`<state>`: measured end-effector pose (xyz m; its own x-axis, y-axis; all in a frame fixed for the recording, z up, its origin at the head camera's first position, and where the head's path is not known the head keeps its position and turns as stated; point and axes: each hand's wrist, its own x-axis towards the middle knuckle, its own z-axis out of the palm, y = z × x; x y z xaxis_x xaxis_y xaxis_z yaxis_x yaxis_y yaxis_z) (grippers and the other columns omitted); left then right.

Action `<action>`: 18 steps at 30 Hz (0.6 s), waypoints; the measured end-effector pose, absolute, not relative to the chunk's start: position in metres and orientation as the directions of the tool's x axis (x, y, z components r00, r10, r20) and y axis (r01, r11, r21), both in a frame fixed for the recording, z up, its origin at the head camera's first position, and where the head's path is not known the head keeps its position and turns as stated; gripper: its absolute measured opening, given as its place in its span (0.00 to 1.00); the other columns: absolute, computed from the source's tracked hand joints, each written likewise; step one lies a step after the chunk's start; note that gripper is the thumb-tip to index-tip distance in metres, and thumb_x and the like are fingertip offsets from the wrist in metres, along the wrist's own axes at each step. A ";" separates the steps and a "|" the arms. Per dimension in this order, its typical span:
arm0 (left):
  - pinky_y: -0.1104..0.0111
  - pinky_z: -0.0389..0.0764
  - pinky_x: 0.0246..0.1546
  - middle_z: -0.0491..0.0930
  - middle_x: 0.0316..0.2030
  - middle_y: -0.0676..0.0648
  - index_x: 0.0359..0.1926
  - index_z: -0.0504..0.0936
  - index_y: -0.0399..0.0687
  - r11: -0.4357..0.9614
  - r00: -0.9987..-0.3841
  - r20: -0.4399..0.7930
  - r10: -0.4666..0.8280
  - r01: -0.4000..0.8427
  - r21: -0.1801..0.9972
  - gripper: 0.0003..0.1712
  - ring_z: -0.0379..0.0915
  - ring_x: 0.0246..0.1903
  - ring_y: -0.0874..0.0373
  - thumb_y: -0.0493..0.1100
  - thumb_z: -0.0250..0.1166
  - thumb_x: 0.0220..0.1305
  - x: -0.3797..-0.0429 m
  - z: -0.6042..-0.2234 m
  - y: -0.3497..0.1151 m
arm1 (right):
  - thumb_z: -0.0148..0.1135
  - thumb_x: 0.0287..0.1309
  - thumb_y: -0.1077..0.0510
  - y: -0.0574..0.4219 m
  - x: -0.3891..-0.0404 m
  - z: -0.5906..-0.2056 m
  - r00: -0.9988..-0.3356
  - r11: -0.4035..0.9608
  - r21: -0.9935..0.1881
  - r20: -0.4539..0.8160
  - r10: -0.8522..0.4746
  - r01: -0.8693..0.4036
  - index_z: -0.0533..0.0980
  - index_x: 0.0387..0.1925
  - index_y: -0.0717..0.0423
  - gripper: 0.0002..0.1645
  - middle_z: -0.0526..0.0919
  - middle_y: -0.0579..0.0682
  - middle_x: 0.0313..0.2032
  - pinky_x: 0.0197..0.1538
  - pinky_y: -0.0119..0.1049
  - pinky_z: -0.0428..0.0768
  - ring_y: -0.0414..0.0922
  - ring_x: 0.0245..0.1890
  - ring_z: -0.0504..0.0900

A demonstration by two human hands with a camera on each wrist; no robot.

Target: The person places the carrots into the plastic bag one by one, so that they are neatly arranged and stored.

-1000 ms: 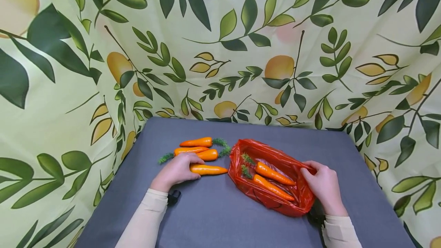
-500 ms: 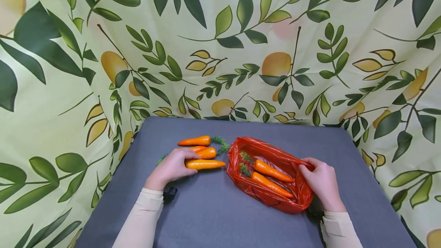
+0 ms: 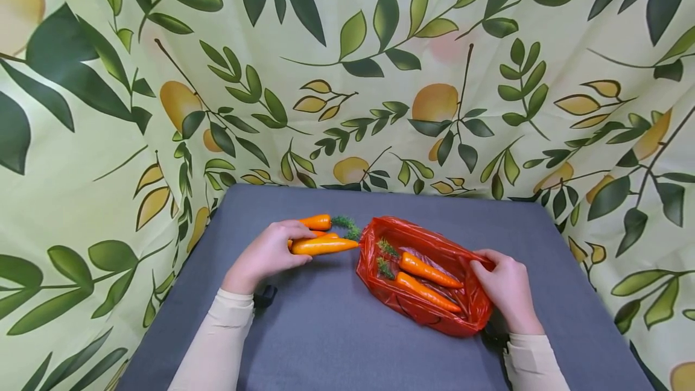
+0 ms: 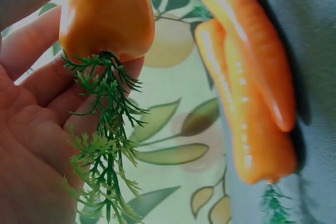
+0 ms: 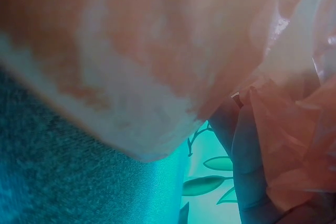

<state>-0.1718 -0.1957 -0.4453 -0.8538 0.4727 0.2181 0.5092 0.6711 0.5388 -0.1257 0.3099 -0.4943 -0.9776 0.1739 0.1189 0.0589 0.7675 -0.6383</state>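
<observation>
My left hand (image 3: 271, 254) pinches an orange carrot (image 3: 326, 246) by its thick end, with the tip pointing right toward the red plastic bag (image 3: 423, 321). In the left wrist view the held carrot (image 4: 107, 17) shows its green leafy top hanging down beside the palm. More carrots (image 3: 317, 222) lie just behind it on the table, partly covered by the hand. My right hand (image 3: 507, 288) grips the bag's right rim and keeps its mouth spread. Two carrots (image 3: 429, 269) with green tops lie inside the bag. Blurred red plastic (image 5: 294, 145) fills much of the right wrist view.
The table (image 3: 320, 330) has a dark grey cover. Patterned fabric (image 3: 347, 95) with leaves and fruit rises at the back and both sides. Green carrot tops (image 3: 347, 227) stick out close to the bag's left end.
My left hand has raised the carrot and moved it back and slightly left, so it now overlaps the others. My right hand and the bag stay nearly as they were.
</observation>
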 end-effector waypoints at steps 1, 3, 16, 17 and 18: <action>0.55 0.87 0.58 0.91 0.54 0.55 0.57 0.94 0.53 0.669 -0.853 0.222 0.473 0.511 0.539 0.24 0.84 0.53 0.55 0.40 0.86 0.58 -0.172 -0.443 -0.195 | 0.66 0.74 0.55 0.310 -0.126 -0.494 -0.978 0.764 -0.642 0.116 0.174 0.060 0.89 0.53 0.60 0.16 0.93 0.63 0.44 0.29 0.30 0.84 0.47 0.31 0.85; 0.55 0.87 0.57 0.90 0.53 0.55 0.57 0.94 0.53 0.663 -0.850 0.230 0.475 0.517 0.541 0.25 0.84 0.52 0.55 0.41 0.86 0.58 -0.172 -0.438 -0.192 | 0.66 0.75 0.54 0.310 -0.125 -0.494 -0.979 0.758 -0.650 0.111 0.171 0.059 0.89 0.53 0.60 0.16 0.93 0.63 0.44 0.28 0.31 0.84 0.47 0.31 0.85; 0.59 0.89 0.52 0.89 0.54 0.53 0.58 0.94 0.52 0.629 -0.812 0.278 0.513 0.577 0.521 0.24 0.83 0.50 0.56 0.42 0.85 0.60 -0.176 -0.421 -0.174 | 0.67 0.73 0.55 0.309 -0.126 -0.495 -0.975 0.781 -0.621 0.133 0.179 0.059 0.89 0.51 0.60 0.15 0.93 0.62 0.43 0.29 0.30 0.83 0.45 0.29 0.85; 0.59 0.89 0.52 0.89 0.54 0.53 0.57 0.94 0.53 0.623 -0.804 0.289 0.520 0.588 0.516 0.23 0.84 0.50 0.56 0.42 0.85 0.60 -0.177 -0.420 -0.172 | 0.67 0.73 0.55 0.309 -0.126 -0.495 -0.975 0.781 -0.622 0.133 0.180 0.060 0.89 0.52 0.60 0.15 0.93 0.62 0.43 0.29 0.30 0.83 0.45 0.29 0.84; 0.60 0.89 0.52 0.89 0.53 0.54 0.57 0.94 0.53 0.617 -0.797 0.298 0.525 0.598 0.511 0.22 0.83 0.49 0.57 0.42 0.85 0.60 -0.178 -0.420 -0.171 | 0.66 0.73 0.55 0.309 -0.126 -0.495 -0.975 0.780 -0.623 0.132 0.181 0.061 0.89 0.52 0.60 0.15 0.93 0.62 0.43 0.29 0.30 0.83 0.45 0.29 0.84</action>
<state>-0.1776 -0.1706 -0.4198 -0.7968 0.5255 0.2982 0.5982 0.6170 0.5114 -0.1259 0.3091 -0.4954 -0.9746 0.1812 0.1318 0.0607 0.7797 -0.6232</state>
